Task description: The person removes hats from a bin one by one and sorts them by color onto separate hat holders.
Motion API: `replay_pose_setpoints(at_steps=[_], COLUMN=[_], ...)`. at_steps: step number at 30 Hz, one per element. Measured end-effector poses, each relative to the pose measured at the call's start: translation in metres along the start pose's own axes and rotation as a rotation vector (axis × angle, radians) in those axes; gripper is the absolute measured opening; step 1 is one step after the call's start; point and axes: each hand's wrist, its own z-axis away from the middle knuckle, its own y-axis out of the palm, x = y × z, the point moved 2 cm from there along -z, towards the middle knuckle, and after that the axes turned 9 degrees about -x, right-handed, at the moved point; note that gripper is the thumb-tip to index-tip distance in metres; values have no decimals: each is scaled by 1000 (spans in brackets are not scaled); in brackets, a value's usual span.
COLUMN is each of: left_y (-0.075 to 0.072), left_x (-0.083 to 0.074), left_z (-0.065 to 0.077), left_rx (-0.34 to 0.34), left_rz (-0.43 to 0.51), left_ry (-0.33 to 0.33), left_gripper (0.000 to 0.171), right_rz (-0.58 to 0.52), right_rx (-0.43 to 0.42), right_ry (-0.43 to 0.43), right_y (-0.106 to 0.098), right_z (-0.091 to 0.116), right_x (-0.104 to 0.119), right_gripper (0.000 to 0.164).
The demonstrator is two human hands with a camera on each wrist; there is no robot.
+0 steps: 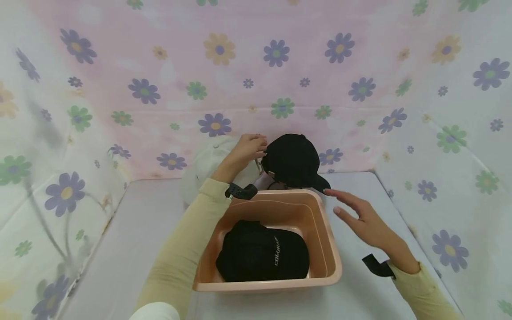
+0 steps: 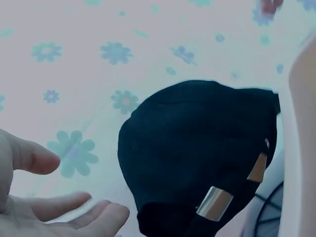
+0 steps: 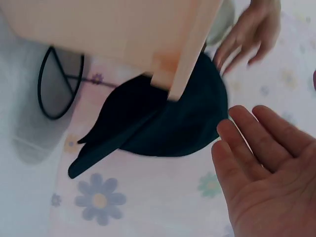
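Observation:
A black cap is perched behind the tub, its brim pointing right and down. A metal buckle shows on its strap in the left wrist view. My left hand is beside the cap's left side, its fingers loosely bent with nothing held. On the other side, my right hand has its fingers extended near the brim's tip, and its palm shows in the right wrist view. A white cap stands left of the black one, partly covered by my left forearm. Another black cap with pale lettering lies in the tub.
The peach plastic tub stands on the pale tabletop between my arms. A black wire stand shows under the perched cap. Flower-print cloth surrounds the table at the back and sides.

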Motion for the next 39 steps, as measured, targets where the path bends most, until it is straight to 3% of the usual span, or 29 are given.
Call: replay_pose_setpoints(at_steps=[4,9,13,18,21,26,30,36,38,39], left_y=[-4,-2,3,7,10,16,20,25,26,27], left_x=[7,14,18,25,29,32,33,35,37,37], left_z=[0,2,1,-3,-6,-8,-8,-6,-3,-2], left_rx=[6,-4,2,-7,-25,-75,-92,-110,-144,-160], left_rz=[137,261,310,369,414,504,509,445,386,354], left_ry=[-158,-258,-317,-351,-349,-349,-327,-230,-207,-196], left_gripper=[50,52,60,64,63,51,49,64,65,55], right_rz=[-54,-21,-27,-227,-368,-527,-626,-598,-577,-558], right_rx=[-65,-106,-121,22,83,25,-33,-87,-103,-109], right_ry=[93,258,444,709,810,873,886,853,836,830], right_y=[-3,6,18,37,45,49,48,38,33,30], right_z=[-27,-54,-67,-76,-76,-76,-80,-90,-95,-98], right_x=[-28,-71,-104,-130,-136,-141,-144,-149,-149,-150], right_gripper=[38,44,54,66,66,61,65,69,72,72])
